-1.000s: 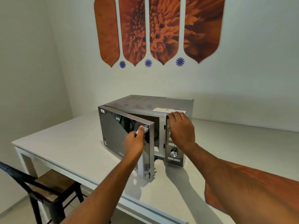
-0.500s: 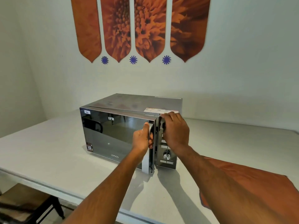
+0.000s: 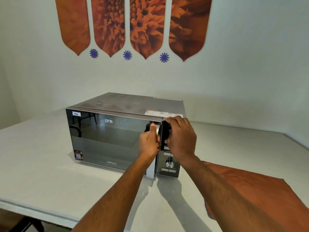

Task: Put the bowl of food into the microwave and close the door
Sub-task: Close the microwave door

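A silver microwave (image 3: 127,102) with a dark mirrored door (image 3: 107,141) stands on the white table (image 3: 36,168). The door lies flush with the front. My left hand (image 3: 149,143) is wrapped around the vertical silver door handle at the door's right edge. My right hand (image 3: 181,139) rests with spread fingers on the top of the control panel (image 3: 168,166), covering its upper part. The bowl of food is not visible; the mirrored door hides the inside.
An orange cloth (image 3: 260,195) lies on the table at the right, under my right forearm. The wall behind carries orange flower panels (image 3: 133,24). A dark chair part (image 3: 28,226) shows below the table's front edge at lower left.
The door swung from half open to fully against the microwave front, pushed by my left hand on the handle. My right hand stayed on the control panel. The view moved closer.
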Demonstrator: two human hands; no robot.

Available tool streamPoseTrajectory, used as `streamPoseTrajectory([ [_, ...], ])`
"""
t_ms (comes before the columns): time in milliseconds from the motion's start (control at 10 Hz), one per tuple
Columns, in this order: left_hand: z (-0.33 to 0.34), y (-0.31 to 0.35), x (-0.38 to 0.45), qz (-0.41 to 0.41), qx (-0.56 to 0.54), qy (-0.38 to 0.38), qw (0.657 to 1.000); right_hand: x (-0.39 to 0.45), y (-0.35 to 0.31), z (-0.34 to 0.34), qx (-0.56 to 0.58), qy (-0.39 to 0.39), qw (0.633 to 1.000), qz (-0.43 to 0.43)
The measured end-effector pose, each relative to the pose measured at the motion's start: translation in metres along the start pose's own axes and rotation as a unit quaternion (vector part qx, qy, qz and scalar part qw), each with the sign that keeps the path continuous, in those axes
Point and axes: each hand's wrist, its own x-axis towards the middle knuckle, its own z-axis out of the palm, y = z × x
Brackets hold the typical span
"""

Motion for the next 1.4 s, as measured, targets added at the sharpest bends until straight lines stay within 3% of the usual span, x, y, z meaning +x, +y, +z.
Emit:
streamPoseTrajectory([
  [400,0.008,-0.017,0.021,0.027,0.021,0.012,0.999,0.001,-0.004,0.004,0.004,0.004,1.0,0.026],
  [700,0.005,-0.01,0.017,0.022,0.013,-0.026,0.999,0.0,-0.012,0.001,-0.012,-0.012,0.999,0.047],
  [800,-0.002,-0.008,0.015,0.028,0.037,-0.053,0.998,-0.001,-0.014,-0.002,-0.012,-0.027,0.998,0.053],
  [1000,-0.031,0.0,0.015,0.03,0.19,-0.103,0.976,-0.006,-0.017,-0.011,-0.02,-0.065,0.997,0.039],
  [1100,-0.049,0.007,0.01,0.073,0.342,-0.087,0.933,-0.009,-0.017,-0.015,-0.039,-0.095,0.994,0.026],
  [1300,-0.073,0.038,0.018,0.266,0.626,-0.001,0.733,-0.002,-0.016,-0.028,-0.068,-0.14,0.987,-0.029],
  [1400,-0.069,0.059,0.019,0.313,0.664,0.015,0.679,0.011,-0.023,-0.038,-0.084,-0.137,0.987,-0.028],
])
